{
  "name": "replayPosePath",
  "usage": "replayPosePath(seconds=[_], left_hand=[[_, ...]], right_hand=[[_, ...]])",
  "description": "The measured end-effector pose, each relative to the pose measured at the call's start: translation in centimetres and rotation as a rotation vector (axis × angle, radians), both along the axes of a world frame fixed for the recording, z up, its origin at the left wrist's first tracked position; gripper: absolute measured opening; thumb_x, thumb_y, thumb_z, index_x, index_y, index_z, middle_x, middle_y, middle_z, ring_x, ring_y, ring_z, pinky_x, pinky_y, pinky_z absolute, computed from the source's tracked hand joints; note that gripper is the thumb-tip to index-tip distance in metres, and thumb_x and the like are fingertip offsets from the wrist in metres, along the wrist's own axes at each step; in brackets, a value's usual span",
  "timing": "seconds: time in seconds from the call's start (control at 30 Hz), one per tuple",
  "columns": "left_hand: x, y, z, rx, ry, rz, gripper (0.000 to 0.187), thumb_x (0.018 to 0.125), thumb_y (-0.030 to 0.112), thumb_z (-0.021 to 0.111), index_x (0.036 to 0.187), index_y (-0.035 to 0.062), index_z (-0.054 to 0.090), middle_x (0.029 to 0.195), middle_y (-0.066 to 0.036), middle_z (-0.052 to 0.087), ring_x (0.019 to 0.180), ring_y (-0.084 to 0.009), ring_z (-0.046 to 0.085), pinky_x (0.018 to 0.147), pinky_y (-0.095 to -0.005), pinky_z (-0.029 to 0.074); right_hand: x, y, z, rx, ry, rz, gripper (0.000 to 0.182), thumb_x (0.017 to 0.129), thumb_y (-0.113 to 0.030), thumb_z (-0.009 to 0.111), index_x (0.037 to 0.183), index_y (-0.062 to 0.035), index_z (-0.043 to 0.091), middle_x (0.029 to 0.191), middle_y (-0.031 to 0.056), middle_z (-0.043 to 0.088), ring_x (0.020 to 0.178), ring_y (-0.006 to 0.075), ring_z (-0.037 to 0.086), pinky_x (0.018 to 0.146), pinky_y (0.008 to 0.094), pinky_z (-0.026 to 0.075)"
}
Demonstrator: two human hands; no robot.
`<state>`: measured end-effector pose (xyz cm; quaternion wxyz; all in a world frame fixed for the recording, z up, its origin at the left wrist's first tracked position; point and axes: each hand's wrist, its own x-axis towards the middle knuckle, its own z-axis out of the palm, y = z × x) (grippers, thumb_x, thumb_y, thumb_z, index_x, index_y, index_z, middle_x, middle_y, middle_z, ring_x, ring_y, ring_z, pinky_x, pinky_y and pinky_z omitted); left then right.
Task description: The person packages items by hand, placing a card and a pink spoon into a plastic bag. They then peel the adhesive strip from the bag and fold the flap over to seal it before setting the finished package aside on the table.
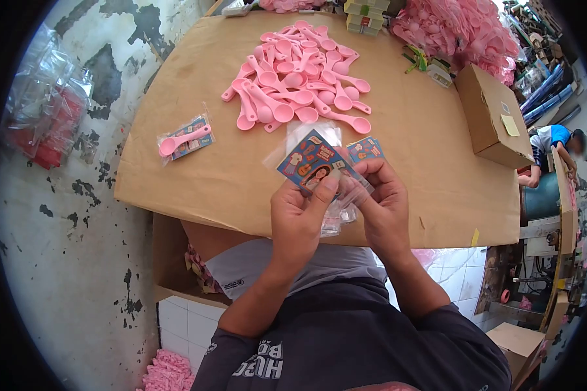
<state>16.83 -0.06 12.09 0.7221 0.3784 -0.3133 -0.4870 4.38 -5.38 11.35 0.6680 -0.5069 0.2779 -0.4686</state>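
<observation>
My left hand (299,215) pinches a blue printed card (306,159) between thumb and fingers, tilted above the brown tabletop. Close beside it, my right hand (388,205) has its thumb and fingers closed on a small clear plastic bag (354,191), which overlaps the card's lower right corner. Behind the right fingers lies a stack of similar cards (366,148). More clear bags (331,226) lie beneath the hands at the table's near edge. A heap of pink measuring spoons (300,75) spreads out beyond the hands.
To the left, a pink spoon (186,140) lies with a card and clear bag. A cardboard box (492,117) stands at the right edge, with bagged pink spoons (453,32) behind it. Bundled packs (365,16) sit at the back. Another person (551,146) is at far right.
</observation>
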Motion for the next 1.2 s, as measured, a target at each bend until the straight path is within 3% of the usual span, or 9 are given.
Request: replayPosePath(seconds=[0.1, 0.2, 0.3, 0.37, 0.47, 0.73, 1.0, 1.07, 1.2], left_hand=[[-0.3, 0.0, -0.1, 0.014, 0.069, 0.027, 0.024, 0.103, 0.01, 0.062, 0.122, -0.0031, 0.066, 0.111, -0.006, 0.071, 0.099, -0.0095, 0.065, 0.087, -0.0259, 0.053], [-0.2, -0.1, -0.7, -0.018, 0.037, 0.013, 0.033, 0.102, 0.008, 0.061, 0.133, -0.003, 0.06, 0.116, -0.006, 0.068, 0.101, -0.0103, 0.064, 0.089, -0.0269, 0.053], [0.2, -0.7, -0.1, -0.09, 0.097, 0.005, 0.047, 0.102, 0.004, 0.057, 0.147, -0.0007, 0.046, 0.128, -0.013, 0.064, 0.115, -0.0136, 0.062, 0.096, -0.0289, 0.052], [0.5, -1.2, 1.3, -0.212, 0.205, 0.045, 0.057, 0.103, 0.001, 0.051, 0.156, 0.0047, 0.033, 0.139, -0.022, 0.058, 0.129, -0.0229, 0.057, 0.105, -0.0361, 0.05], [0.8, -2.0, 1.6, -0.284, 0.364, -0.052, 0.057, 0.103, 0.001, 0.045, 0.158, 0.0084, 0.03, 0.141, -0.027, 0.056, 0.135, -0.0325, 0.054, 0.11, -0.0439, 0.048], [0.3, -2.5, 1.2, -0.322, 0.456, -0.122, 0.055, 0.105, 0.011, 0.047, 0.157, 0.0085, 0.03, 0.137, -0.029, 0.056, 0.125, -0.0362, 0.06, 0.108, -0.0492, 0.05], [-0.4, -1.7, 0.5, -0.259, 0.439, -0.194, 0.039, 0.107, 0.014, 0.047, 0.142, -0.0016, 0.043, 0.116, -0.021, 0.066, 0.102, -0.0259, 0.069, 0.091, -0.0401, 0.059], [-0.3, -1.6, 0.5, -0.26, 0.43, -0.157, 0.036, 0.107, 0.014, 0.047, 0.14, -0.0029, 0.046, 0.107, -0.017, 0.067, 0.091, -0.0223, 0.069, 0.084, -0.0382, 0.059], [0.8, -1.7, 0.5, -0.21, 0.334, -0.089, 0.035, 0.107, 0.017, 0.051, 0.137, -0.0006, 0.048, 0.097, -0.011, 0.065, 0.084, -0.0181, 0.066, 0.08, -0.0367, 0.058]], right_hand=[[0.7, -0.1, -0.1, -0.07, 0.004, -0.049, 0.018, 0.099, -0.01, 0.068, 0.112, -0.0003, 0.062, 0.099, 0.0053, 0.069, 0.081, 0.0109, 0.067, 0.075, 0.0266, 0.056], [0.5, 0.0, 0.1, 0.035, 0.0, 0.017, 0.019, 0.099, -0.012, 0.068, 0.114, -0.0005, 0.064, 0.099, 0.0047, 0.07, 0.081, 0.0108, 0.067, 0.074, 0.0267, 0.057], [-0.4, -0.1, -0.4, 0.191, -0.08, 0.07, 0.022, 0.098, -0.014, 0.07, 0.114, 0.0001, 0.065, 0.096, 0.0051, 0.071, 0.077, 0.0105, 0.067, 0.07, 0.0261, 0.057], [-0.7, 0.2, -0.3, 0.184, -0.003, 0.057, 0.021, 0.097, -0.016, 0.072, 0.111, -0.0016, 0.066, 0.09, 0.0037, 0.071, 0.071, 0.0094, 0.066, 0.064, 0.0251, 0.056], [-0.7, 0.8, -0.4, 0.183, 0.026, 0.031, 0.019, 0.096, -0.017, 0.073, 0.107, -0.0031, 0.066, 0.087, 0.0026, 0.07, 0.067, 0.0082, 0.065, 0.06, 0.0238, 0.053], [-0.9, 1.1, -0.2, 0.151, 0.067, 0.017, 0.02, 0.093, -0.014, 0.077, 0.105, -0.0036, 0.065, 0.084, 0.0001, 0.068, 0.064, 0.0051, 0.061, 0.056, 0.0212, 0.047], [0.8, 1.2, 0.3, 0.127, 0.124, -0.057, 0.025, 0.088, -0.008, 0.079, 0.107, -0.0038, 0.062, 0.09, -0.001, 0.066, 0.076, 0.0062, 0.063, 0.063, 0.0199, 0.048], [1.4, 1.5, 0.0, 0.01, -0.017, -0.136, 0.032, 0.085, -0.002, 0.081, 0.111, -0.0037, 0.063, 0.096, -0.0001, 0.064, 0.085, 0.0062, 0.061, 0.066, 0.0208, 0.048], [0.6, 1.7, 0.6, -0.347, 0.118, -0.319, 0.033, 0.08, 0.002, 0.082, 0.109, -0.004, 0.066, 0.1, 0.0039, 0.063, 0.087, 0.0111, 0.061, 0.069, 0.0253, 0.049]])
